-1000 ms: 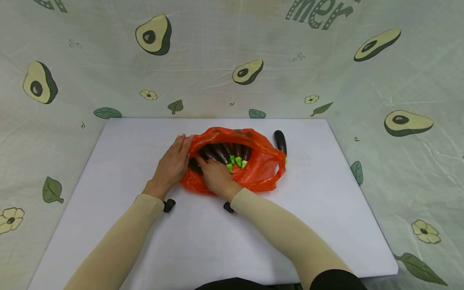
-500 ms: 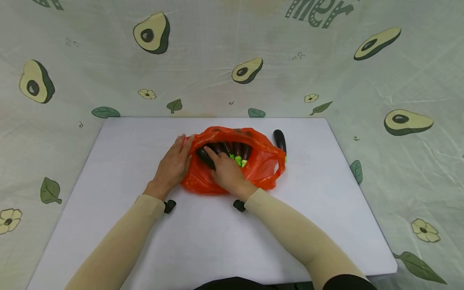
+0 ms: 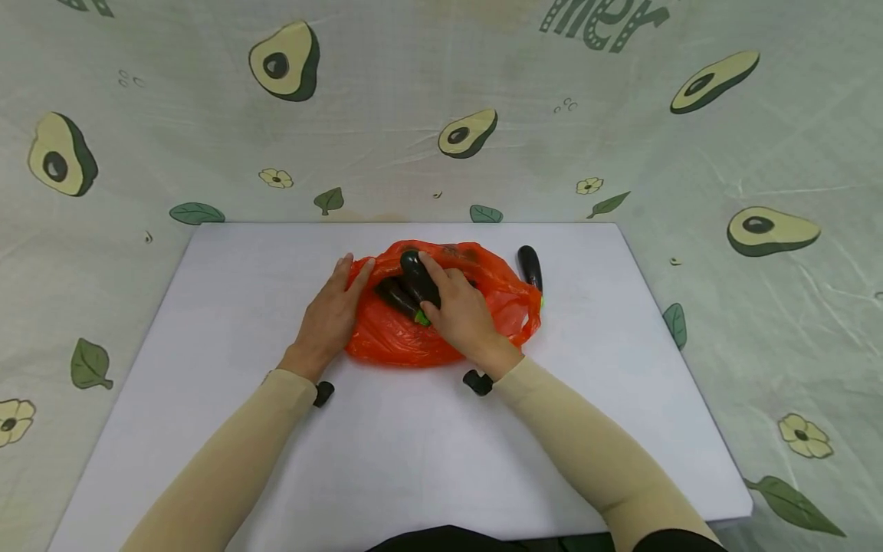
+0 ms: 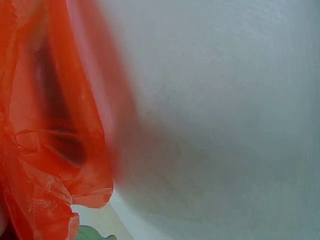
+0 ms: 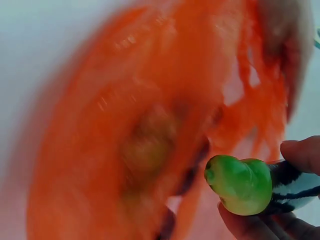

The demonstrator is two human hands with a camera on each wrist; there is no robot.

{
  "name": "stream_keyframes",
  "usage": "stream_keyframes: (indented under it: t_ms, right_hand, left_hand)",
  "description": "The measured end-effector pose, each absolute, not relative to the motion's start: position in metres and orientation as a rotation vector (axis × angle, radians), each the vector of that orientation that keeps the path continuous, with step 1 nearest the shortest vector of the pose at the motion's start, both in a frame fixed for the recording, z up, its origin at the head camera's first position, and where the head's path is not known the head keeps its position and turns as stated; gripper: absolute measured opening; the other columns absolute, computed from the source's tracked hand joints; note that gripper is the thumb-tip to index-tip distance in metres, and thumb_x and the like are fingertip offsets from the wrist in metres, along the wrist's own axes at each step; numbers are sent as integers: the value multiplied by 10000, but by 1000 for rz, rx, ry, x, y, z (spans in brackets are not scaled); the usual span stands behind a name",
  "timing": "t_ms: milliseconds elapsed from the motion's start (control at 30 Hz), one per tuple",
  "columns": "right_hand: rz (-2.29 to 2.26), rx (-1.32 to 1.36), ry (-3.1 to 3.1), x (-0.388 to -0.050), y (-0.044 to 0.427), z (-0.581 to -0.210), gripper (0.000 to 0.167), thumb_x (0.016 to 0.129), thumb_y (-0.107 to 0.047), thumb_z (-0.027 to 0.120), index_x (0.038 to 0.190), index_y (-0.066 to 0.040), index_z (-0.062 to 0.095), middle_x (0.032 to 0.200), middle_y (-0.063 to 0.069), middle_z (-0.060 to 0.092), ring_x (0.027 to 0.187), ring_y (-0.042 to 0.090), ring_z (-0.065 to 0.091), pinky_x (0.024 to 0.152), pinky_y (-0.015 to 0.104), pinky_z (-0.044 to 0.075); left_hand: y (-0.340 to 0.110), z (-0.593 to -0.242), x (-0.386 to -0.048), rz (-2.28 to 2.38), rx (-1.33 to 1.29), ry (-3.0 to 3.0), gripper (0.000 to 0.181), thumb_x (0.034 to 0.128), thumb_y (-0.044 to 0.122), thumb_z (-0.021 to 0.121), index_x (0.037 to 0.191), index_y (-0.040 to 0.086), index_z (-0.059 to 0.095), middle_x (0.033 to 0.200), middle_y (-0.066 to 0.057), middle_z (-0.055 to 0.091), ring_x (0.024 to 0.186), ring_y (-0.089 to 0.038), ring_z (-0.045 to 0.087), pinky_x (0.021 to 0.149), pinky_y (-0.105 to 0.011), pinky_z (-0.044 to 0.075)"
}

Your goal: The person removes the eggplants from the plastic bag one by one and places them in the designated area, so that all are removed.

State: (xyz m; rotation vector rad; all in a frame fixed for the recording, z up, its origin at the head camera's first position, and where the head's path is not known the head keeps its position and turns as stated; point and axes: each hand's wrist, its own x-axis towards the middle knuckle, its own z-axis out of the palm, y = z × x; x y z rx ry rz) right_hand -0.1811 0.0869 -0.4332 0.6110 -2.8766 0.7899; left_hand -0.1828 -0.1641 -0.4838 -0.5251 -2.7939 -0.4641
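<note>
An orange-red plastic bag (image 3: 407, 345) lies on the white table with its mouth facing up. My left hand (image 3: 324, 318) grips the bag's left rim, which lies between thumb and fingers. My right hand (image 3: 464, 316) holds a dark eggplant (image 3: 418, 274) above the bag's mouth. In the right wrist view, the thumb and fingers go round the eggplant's body, and its green cap (image 5: 240, 182) sticks out. Another eggplant (image 3: 396, 297) with a green cap lies inside the bag; the right hand hides most of the other contents.
A single eggplant (image 3: 530, 267) lies on the white table (image 3: 262, 253), just behind the bag's right handle. A cloth printed with avocados (image 3: 467, 134) hangs behind the table and shows at both sides. Dark camera mounts sit at both wrists.
My right hand has reached into the bag, taken an eggplant and lifted it up and to the right. The left hand stays at the bag's left rim.
</note>
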Motion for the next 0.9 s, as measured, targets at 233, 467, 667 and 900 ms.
stream_keyframes:
  t_ms: [233, 467, 667, 900]
  right_hand:
    - [809, 491, -2843, -184, 108, -412, 844, 977, -206, 771, 1674, -246, 297, 1347, 205, 596, 1015, 346, 687, 861, 495, 620]
    - [751, 380, -2851, -191, 133, -400, 838, 984, -203, 760, 1679, -246, 292, 1352, 251, 594, 1039, 398, 692, 861, 537, 590]
    - [715, 313, -2857, -196, 159, -391, 794, 992, -185, 745, 1668, -199, 328, 1418, 276, 569, 1078, 429, 685, 903, 569, 593]
    - [704, 194, -2831, -207, 195, -384, 762, 992, -169, 730, 1657, -174, 356, 1422, 304, 561, 1097, 488, 668, 913, 616, 581]
  left_hand:
    - [-165, -482, -184, -407, -552, -2759, 655, 1073, -7, 503, 1671, 153, 289, 1687, -283, 280, 1569, -457, 303, 1206, -571, 378]
    - [-162, -481, -184, -396, -538, -2779, 652, 1077, 50, 530, 1673, 157, 289, 1690, -270, 280, 1579, -441, 288, 1226, -556, 356]
    - [-162, -480, -184, -414, -527, -2777, 646, 1073, 41, 527, 1670, 140, 301, 1694, -267, 283, 1580, -435, 291, 1234, -549, 346]
    - [-162, -479, -184, -413, -520, -2789, 634, 1077, 53, 529, 1665, 122, 304, 1690, -266, 292, 1577, -433, 299, 1228, -549, 354]
